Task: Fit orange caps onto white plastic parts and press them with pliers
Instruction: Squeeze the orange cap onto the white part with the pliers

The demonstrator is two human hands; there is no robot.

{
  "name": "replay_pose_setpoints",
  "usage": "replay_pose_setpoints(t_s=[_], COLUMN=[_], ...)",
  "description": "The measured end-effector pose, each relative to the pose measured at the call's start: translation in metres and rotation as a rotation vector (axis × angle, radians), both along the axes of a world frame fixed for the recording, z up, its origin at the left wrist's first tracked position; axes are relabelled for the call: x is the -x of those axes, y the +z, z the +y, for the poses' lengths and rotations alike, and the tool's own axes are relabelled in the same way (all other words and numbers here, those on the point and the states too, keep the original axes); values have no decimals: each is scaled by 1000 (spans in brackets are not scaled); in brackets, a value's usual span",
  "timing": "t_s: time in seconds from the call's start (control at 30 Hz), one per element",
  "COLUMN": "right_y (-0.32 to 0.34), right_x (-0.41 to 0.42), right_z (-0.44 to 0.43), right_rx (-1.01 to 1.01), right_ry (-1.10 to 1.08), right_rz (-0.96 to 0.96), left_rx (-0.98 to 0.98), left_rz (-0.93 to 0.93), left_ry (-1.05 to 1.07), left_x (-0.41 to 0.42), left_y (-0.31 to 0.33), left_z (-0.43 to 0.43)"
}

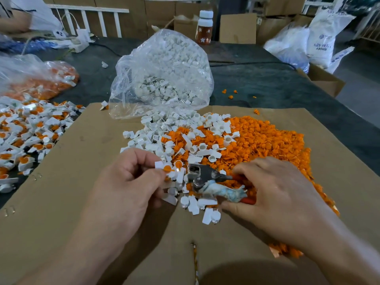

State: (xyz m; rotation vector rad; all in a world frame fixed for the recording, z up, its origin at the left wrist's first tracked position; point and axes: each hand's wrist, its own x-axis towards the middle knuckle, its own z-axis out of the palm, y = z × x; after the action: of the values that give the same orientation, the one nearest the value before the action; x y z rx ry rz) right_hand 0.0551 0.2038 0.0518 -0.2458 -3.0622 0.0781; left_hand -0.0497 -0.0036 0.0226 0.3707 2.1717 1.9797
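packing workshop: stacked cartons (160, 15), bagged parts (164, 64).

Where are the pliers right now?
The pliers are low in the middle of the head view, gripped by the right hand at the near edge of the orange caps, metal tip pointing toward the left hand.

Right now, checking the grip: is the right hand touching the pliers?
Touching. In the head view the right hand curls fingers and thumb round the handles of the pliers.

Matt brown cardboard (82, 182), dull metal pliers (203, 175), cloth-wrapped handle.
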Motion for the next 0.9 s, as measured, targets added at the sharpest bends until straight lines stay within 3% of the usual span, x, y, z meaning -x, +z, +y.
replay_pose_setpoints(t_s=[0.23,0.4,0.53,0.6,0.7,0.83,0.9], right_y=[-3,-1,-5,-5,-3,-2,-2], right_x=[2,-1,2,1,-1,-3,-4], right_z=[0,-22,-37,-34,-33,-35,-34], right_rx=[-51,148,159,203,243,326,375], right_ry=[-17,233,361,342,308,277,287], right_rz=[53,343,369,383,363,349,350], left_rx=[77,156,161,93,-155,-207,-278], left_rz=[-50,58,192,137,-130,-127,-238], left_ry=[-146,-142,-198,-230,-292,-337,-415], left_x=[-17,-24,-29,-32,-33,-29,-28], left_y=[-1,0,1,3,4,0,-1], left_z=[9,12,9,10,14,13,12])
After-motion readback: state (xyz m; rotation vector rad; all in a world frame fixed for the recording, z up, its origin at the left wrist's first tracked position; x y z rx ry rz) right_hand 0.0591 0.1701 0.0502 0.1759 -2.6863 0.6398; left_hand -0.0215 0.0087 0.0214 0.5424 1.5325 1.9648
